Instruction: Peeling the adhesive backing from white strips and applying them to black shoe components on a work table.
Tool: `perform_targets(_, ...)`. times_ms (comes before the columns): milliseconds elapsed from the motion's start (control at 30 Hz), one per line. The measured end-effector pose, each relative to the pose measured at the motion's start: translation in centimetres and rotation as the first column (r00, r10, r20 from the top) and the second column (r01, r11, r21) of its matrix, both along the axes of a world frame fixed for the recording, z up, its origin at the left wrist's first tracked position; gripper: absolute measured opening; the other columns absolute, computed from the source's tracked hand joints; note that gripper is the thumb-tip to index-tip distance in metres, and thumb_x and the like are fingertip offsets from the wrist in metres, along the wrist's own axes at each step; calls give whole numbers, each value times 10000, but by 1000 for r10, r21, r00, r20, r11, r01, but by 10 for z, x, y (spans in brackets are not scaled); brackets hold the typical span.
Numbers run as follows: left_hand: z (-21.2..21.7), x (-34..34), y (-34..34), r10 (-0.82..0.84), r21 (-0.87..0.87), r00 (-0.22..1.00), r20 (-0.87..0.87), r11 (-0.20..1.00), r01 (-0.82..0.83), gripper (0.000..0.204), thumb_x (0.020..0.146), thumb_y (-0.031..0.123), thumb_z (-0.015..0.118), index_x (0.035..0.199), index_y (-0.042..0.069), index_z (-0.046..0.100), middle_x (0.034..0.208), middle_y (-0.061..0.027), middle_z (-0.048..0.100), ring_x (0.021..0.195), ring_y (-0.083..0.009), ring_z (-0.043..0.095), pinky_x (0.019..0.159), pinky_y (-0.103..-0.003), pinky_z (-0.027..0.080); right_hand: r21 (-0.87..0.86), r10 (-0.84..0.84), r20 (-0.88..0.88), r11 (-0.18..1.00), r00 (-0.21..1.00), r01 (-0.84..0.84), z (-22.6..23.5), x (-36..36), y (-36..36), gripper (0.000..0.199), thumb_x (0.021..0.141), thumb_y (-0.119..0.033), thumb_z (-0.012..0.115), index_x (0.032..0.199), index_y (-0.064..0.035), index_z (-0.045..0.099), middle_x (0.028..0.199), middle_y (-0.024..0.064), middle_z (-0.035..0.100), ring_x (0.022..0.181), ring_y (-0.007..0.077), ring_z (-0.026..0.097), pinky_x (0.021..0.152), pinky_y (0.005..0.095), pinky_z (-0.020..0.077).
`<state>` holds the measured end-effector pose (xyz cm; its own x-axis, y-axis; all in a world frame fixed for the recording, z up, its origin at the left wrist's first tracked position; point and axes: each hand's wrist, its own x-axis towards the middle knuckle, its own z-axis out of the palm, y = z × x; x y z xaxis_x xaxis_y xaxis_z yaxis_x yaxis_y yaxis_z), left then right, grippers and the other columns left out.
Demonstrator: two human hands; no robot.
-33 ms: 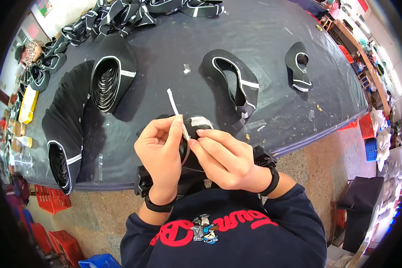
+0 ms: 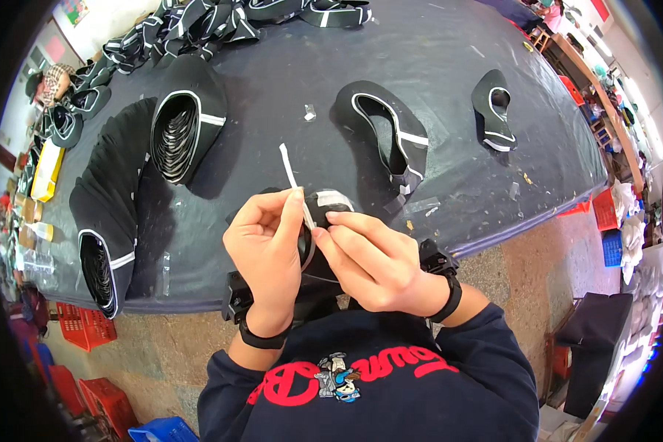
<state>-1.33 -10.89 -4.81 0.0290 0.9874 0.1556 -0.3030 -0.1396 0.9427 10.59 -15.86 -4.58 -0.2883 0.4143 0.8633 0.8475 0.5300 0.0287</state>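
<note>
Fingers [image 2: 261,212] of the L hand [image 2: 265,247] pinch a narrow white strip [image 2: 286,166], thumb & index closed on it w/ no visible gap, head view. Strip's free end sticks up past the pinch, pointing away from the wearer; the rest runs down from the L thumb toward the R fingertips. R hand [image 2: 379,265] has its fingers bent, tips slightly apart: one just beside the strip's lower part, another a bit higher, at a dark rounded piece [image 2: 334,198] w/ a pale patch. Can't tell if the R tips grip strip, piece or both. Piece sits btwn the hands, near the table's close edge, partly hidden by L thumb & R fingers. Black bands circle both wrists; wearer's in a navy top [image 2: 449,398] w/ red lettering.

Around them on the dark-covered table [image 2: 272,88]: a long nested stack [image 2: 110,184] of black, white-trimmed pieces at L, w/ another nested bundle [image 2: 199,81] next to it; a curved black piece [image 2: 412,158] R of center, a smaller one [image 2: 482,110] farther R; a heap [image 2: 191,29] along the far side. Far L, a yellow box [image 2: 47,171] & a co-worker [image 2: 54,85] in plaid.
</note>
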Motion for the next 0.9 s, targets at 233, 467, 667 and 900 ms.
perform_targets(233, 0, 2, 3, 2, -3, 1000, -26, 1000, -2, 71, 876, 37, 614, 870, -29, 638, 707, -13, 617, 567, -6, 508, 484, -142, 352, 22, -59, 168, 998, 984, 56, -1, 1, 2, 193, 576, -3, 675, 759, 58, 663, 777, 87, 590, 798, 239, 638, 626, 258, 542)
perform_targets(467, -3, -7, 11, -143, -120, 988, 56, 982, 149, 70, 873, 36, 621, 868, -34, 627, 726, -17, 613, 564, -9, 484, 478, -155, 342, -14, -74, 280, 997, 957, 82, -6, -1, -1, 236, 596, -31, 658, 813, 58, 689, 799, 96, 581, 848, 273, 629, 662, 270, 553)
perform_targets(667, 5, -3, 11, -85, -147, 992, 87, 984, 98, 64, 871, 48, 626, 873, -13, 642, 675, 17, 589, 517, 7, 442, 454, -145, 300, -253, 238, -36, 937, 971, -239, -13, 20, 2, 239, 620, -9, 667, 858, -4, 687, 783, 79, 557, 920, 273, 590, 646, 292, 535)
perform_targets(900, 0, -2, -4, -273, 66, 957, -93, 958, 280, 56, 864, 7, 634, 899, -36, 627, 768, -20, 635, 660, -19, 559, 569, -152, 421, -549, -68, -764, 592, 642, -590, 21, 40, 20, 112, 805, -9, 674, 917, -13, 664, 928, 22, 548, 730, 70, 530, 616, 235, 445)
